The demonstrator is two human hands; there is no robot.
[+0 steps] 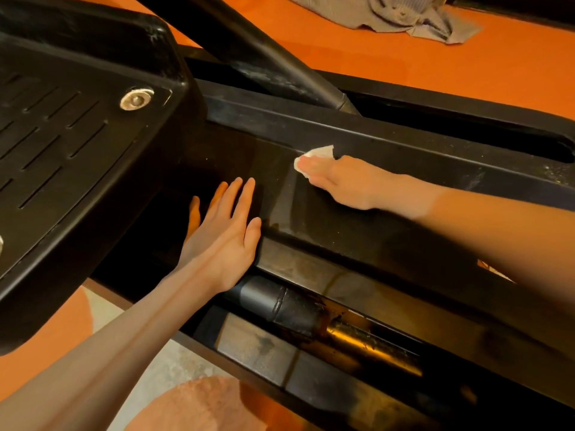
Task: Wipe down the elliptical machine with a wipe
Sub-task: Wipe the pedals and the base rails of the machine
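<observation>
Two bare hands are reaching over the black plastic frame of the elliptical machine (389,157). The right hand (339,181) is pressing one small white crumpled wipe (314,157) against the machine's dusty centre cover, its fingers lying flat over the wipe, which is showing only at the fingertips. The left hand (224,234) is lying open and flat on the same dark cover, fingers straight and slightly spread, holding nothing, apart from the right hand. One ribbed black foot pedal (62,144) with one round silver bolt (137,99) is sitting to the left. One black tube (249,54) is slanting across the top. One grey crumpled cloth (404,14) is lying on the orange floor (435,63) beyond the machine.
</observation>
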